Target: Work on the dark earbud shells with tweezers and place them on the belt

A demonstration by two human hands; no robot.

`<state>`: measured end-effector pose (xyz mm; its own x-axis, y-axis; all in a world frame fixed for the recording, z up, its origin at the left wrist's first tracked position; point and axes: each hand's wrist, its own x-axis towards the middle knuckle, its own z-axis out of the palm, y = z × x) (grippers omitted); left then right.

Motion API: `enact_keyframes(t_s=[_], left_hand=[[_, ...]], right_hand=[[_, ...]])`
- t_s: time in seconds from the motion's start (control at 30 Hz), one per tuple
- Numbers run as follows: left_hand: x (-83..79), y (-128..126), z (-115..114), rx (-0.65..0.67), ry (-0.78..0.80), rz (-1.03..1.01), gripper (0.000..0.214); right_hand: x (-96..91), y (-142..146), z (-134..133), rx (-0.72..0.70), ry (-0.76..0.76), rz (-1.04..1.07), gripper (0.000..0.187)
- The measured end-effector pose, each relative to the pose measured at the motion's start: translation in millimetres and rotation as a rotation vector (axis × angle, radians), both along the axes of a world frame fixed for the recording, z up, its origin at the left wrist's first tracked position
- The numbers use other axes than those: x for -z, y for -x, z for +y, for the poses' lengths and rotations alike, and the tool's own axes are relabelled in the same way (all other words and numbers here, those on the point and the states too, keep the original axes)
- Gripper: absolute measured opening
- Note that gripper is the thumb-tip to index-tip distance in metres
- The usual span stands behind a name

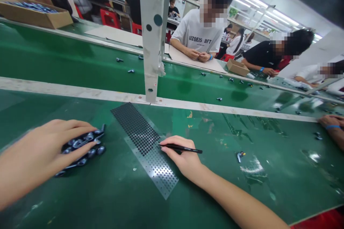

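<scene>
The right hand point(182, 159) pinches a black pen point(185, 148), its tip over a perforated metal plate point(163, 177); the cupped left hand point(37, 157) rests on a heap of dark metal parts point(83, 148) on the green table point(268, 186).

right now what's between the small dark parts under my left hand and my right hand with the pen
In the head view, a perforated metal plate lies on the green belt between the small dark parts and your right hand.
</scene>
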<state>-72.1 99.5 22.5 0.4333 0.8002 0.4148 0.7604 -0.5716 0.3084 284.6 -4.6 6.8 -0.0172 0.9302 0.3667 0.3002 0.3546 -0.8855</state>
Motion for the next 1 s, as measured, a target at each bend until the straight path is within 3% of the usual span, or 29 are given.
enact_keyframes(t_s=[0.13, 0.27, 0.4, 0.5, 0.73, 1.0], left_hand=[[-1.7, -58, -28, 0.181, 0.043, 0.082, 0.057], [18.2, -93, -50, 0.349, -0.091, 0.106, 0.058], [32.8, -94, -54, 0.391, -0.133, 0.123, 0.065], [33.4, -94, -53, 0.405, -0.169, 0.122, 0.074], [33.8, -99, -54, 0.391, -0.22, 0.135, 0.072], [40.9, -96, -56, 0.377, -0.167, 0.088, 0.067]], right_hand=[[6.8, -1, 1, -0.081, -0.055, -0.059, 0.007], [11.6, -1, 0, -0.116, -0.094, -0.103, 0.01], [13.3, 0, -1, -0.134, -0.141, -0.119, 0.011], [13.3, 1, -1, -0.133, -0.204, -0.134, 0.011], [10.0, 1, -5, -0.138, -0.332, -0.314, 0.018], [29.0, -2, -14, -0.162, -0.349, -0.425, 0.03]])
